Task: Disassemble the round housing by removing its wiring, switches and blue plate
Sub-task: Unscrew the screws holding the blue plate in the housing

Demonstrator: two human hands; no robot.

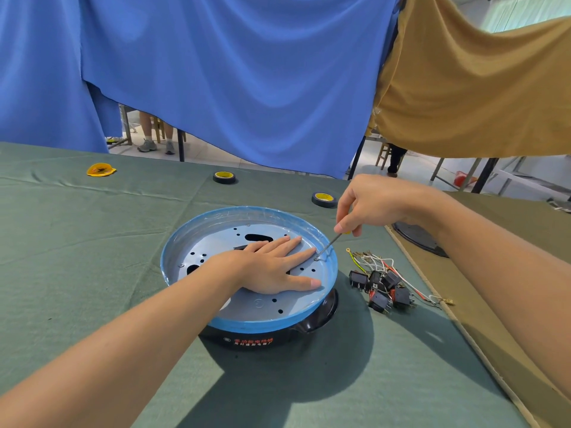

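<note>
Evidently the plate step is in hand: the left hand [272, 267], fingers straight, presses the blue plate [247, 304] atop the round housing [278, 338] on the green cloth [92, 242]. The right hand [380, 205] pinches a screwdriver [330, 244] at an edge screw [316, 258]. The wired switches [383, 285] lie out beside it. Next likely calls for steady turning.
</note>
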